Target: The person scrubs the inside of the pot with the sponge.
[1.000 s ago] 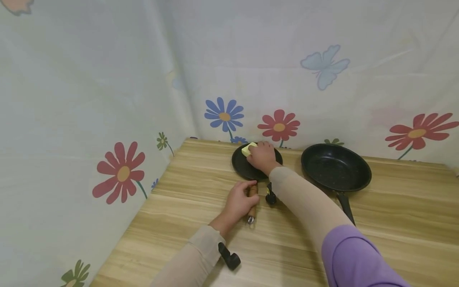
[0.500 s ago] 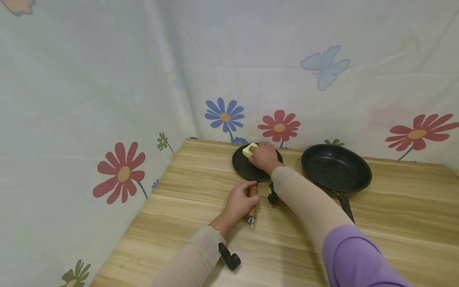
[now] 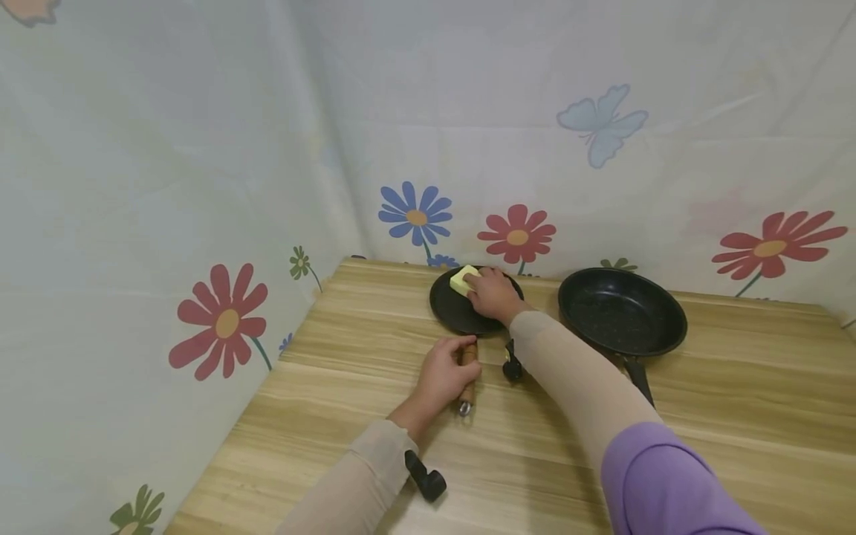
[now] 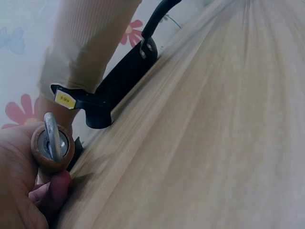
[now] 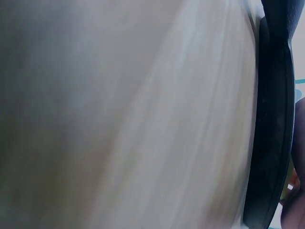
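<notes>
- The head view shows both hands at work together: at the far side of the wooden table (image 3: 314, 416), the right hand (image 3: 496, 295) pinches a pale yellow block (image 3: 461, 281) between thumb and fingers.
- The block sits on the far left part of the small black pan (image 3: 451, 312), whose right part lies beneath that hand.
- Nearer, the left hand (image 3: 441, 379) grasps the pan's wooden handle (image 3: 468, 390), thumb and forefinger around it, and covers part of its length.
- The left wrist view looks at the handle end-on and brings out its metal loop (image 4: 53, 138), standing up from a round metal cap; from above, the loop is only a small glint. The fingers curl beneath the wood there.
- That view also shows two rivets at the handle joint of the large black pan (image 4: 126, 74), and a yellow label (image 4: 65, 98) on the right arm's black wrist device (image 4: 97, 112).
- The right wrist view gives mostly blurred tabletop, with a dark pan wall along the right side and part of a hand beyond it; the right hand's grip cannot be told from there.
- Right of the small pan and apart from it, the large pan's black handle (image 3: 638, 380) points near; the right sleeve (image 3: 568, 371) passes just left of it, hiding some tabletop.
- A flowered cloth (image 3: 200, 148) hangs behind and to the left.
</notes>
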### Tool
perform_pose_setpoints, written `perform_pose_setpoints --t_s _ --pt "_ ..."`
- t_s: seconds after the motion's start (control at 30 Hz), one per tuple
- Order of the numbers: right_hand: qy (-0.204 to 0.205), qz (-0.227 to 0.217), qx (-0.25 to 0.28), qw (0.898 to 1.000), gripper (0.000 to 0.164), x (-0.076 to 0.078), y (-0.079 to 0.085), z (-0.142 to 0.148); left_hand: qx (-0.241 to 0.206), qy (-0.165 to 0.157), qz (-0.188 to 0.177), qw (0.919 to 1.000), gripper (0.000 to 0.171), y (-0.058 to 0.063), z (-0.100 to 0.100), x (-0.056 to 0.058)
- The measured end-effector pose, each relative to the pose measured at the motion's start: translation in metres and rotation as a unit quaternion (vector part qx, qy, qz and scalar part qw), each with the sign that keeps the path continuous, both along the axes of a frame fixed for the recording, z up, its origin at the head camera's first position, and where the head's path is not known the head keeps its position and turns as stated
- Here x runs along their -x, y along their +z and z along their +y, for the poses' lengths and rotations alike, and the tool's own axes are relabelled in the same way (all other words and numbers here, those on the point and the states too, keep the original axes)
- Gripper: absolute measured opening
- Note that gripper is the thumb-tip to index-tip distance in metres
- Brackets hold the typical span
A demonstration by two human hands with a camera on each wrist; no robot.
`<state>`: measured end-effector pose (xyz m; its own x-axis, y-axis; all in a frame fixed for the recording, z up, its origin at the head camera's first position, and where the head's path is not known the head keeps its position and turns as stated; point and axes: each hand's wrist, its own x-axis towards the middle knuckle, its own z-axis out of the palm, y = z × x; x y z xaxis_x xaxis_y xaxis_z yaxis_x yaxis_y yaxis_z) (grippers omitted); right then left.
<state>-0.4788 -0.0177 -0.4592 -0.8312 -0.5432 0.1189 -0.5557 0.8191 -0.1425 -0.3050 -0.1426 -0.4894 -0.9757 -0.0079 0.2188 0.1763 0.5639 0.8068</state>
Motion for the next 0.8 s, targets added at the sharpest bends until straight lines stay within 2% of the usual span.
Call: perform_pose_setpoints --t_s 0.2,0.57,0.8 --pt "0.022 -0.015 0.001 1.000 0.046 0.0009 0.0006 0.0046 -0.002 -0.002 -0.002 1.0000 0.052 0.0014 -0.0001 -0.0003" --pt "0.007 -0.023 0.012 1.000 0.043 -0.0028 0.0034 0.0022 -0.004 0.001 0.002 1.0000 0.051 -0.0002 0.0010 -0.0005" --pt "0.030 -0.013 0.014 0.999 0.042 -0.0022 0.0052 -0.0019 -0.002 -0.001 0.002 1.0000 0.051 0.0025 0.0008 0.0004"
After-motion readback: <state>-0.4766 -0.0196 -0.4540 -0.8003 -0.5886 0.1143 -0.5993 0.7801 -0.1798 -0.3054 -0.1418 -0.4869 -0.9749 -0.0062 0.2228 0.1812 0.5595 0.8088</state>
